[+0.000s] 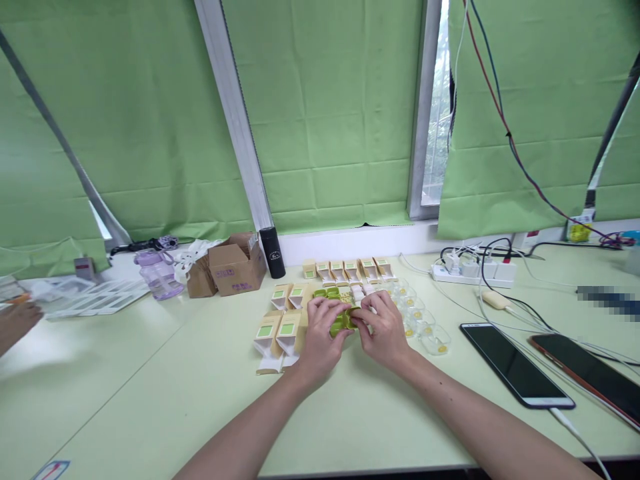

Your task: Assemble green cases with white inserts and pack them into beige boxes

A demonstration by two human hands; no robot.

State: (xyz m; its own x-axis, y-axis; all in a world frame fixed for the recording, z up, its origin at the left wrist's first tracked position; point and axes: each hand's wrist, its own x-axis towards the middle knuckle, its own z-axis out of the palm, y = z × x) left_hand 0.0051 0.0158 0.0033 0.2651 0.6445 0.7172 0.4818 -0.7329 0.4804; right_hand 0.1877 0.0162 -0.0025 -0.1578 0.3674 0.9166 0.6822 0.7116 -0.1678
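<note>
A black bottle (273, 253) stands before green curtains (325, 113), two phones (517, 363) lying side by side

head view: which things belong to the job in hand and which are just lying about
Likely in the job: green piece in left hand and right hand; small cartons; clear containers.
Seemingly just lying about: purple bottle; black flask; brown cardboard box; power strip; phones.

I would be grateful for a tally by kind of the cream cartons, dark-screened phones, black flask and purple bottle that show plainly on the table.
Back-row cream cartons: 6
Cream cartons left of the hands: 4
Dark-screened phones: 2
Black flask: 1
Purple bottle: 1
Total: 14
</note>
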